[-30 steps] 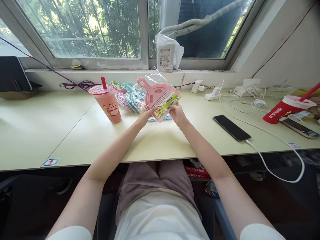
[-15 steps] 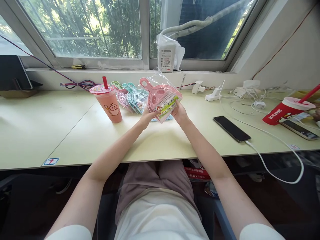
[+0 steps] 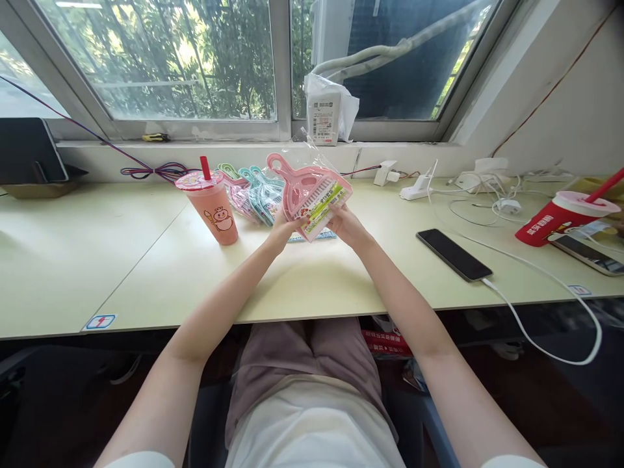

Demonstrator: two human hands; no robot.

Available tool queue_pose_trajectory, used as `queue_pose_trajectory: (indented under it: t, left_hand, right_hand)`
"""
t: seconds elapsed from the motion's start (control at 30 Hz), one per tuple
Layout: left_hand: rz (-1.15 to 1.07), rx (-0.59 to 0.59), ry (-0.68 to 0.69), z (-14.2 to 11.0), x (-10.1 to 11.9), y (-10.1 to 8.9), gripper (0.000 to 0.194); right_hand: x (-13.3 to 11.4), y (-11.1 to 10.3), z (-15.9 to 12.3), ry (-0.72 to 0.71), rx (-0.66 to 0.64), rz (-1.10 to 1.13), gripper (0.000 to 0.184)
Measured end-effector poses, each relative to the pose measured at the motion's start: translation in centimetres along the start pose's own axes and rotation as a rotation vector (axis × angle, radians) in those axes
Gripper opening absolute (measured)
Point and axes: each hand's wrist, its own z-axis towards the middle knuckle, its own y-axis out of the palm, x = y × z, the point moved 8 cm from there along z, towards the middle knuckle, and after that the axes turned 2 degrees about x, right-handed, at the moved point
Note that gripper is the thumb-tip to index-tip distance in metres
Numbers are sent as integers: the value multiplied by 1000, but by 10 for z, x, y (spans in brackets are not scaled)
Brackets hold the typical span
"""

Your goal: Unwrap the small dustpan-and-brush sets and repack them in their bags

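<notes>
Both my hands hold a pink mini dustpan and brush set [image 3: 306, 188] in a clear plastic bag, tilted with its handle to the upper left. My left hand [image 3: 285, 227] grips its lower left edge, thumb on the front. My right hand [image 3: 345, 224] is closed on its lower right side, near the green and white label. Behind and to the left lie several similar bagged sets [image 3: 260, 192] in teal, pink and green. A flat blue-patterned item [image 3: 322, 234] shows partly beneath the held set; its kind is hidden.
On the table [image 3: 205, 286], a pink drink cup [image 3: 214, 211] with a red straw stands left of my hands. To the right are a black phone [image 3: 454, 254] on a white cable, a power strip [image 3: 416, 186] and a tilted red cup [image 3: 556, 218]. A boxed item [image 3: 324, 119] sits on the sill.
The set has shifted slightly left in my hands. My right hand has slid from the label's right edge to lower on the bag. The camera view has tilted slightly upward.
</notes>
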Motion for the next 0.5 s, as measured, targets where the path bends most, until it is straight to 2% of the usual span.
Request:
queue_pose_trajectory:
  t: [0.07, 0.13, 0.37, 0.43, 0.5]
  left_hand:
    - [6, 19, -13, 1, 0, -2, 85]
    - [3, 9, -39, -1, -2, 1, 83]
    - [-7, -163, -143, -20, -23, 34, 79]
    - [-26, -200, -172, -21, -28, 39, 77]
    - [-73, -210, -135, -17, -25, 40, 75]
  right_hand:
    - [-1, 7, -5, 13, -51, -3, 38]
    - [-4, 6, -7, -2, -42, 1, 40]
    - [-11, 2, -4, -151, 69, 47, 37]
    - [-13, 1, -4, -209, 78, 54, 35]
    - [-15, 0, -4, -246, 78, 58, 34]
